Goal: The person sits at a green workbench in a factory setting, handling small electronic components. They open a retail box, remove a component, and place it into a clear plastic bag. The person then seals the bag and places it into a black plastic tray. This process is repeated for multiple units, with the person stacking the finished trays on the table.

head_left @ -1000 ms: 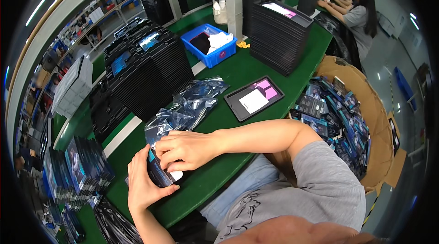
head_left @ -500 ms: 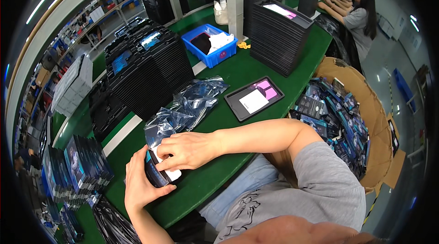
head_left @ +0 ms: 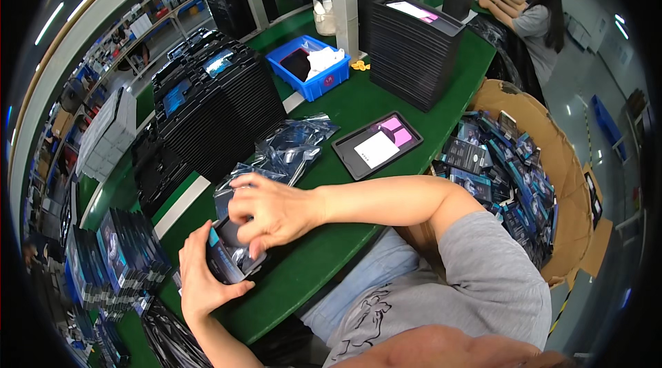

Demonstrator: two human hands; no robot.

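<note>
On the near edge of the green table, my left hand is closed around a small dark blue box. Its thumb lies along the near side and its fingers along the far-left side. The box is open at the top, and something clear or greyish shows inside. Over the opening is my right hand, its fingers curled in toward the thumb. Whatever those fingers grip is hidden. Just beyond them, crumpled clear plastic bags lie on the table.
A black tray holds a white card and pink pieces. Tall stacks of black trays stand behind, with a blue bin between them. Blue boxes are stacked at left. A carton full of boxes stands right; co-workers sit beyond.
The white piece seen in the box's opening no longer shows there. My right hand has lifted slightly and curled its fingers. The left hand and box have shifted a little left.
</note>
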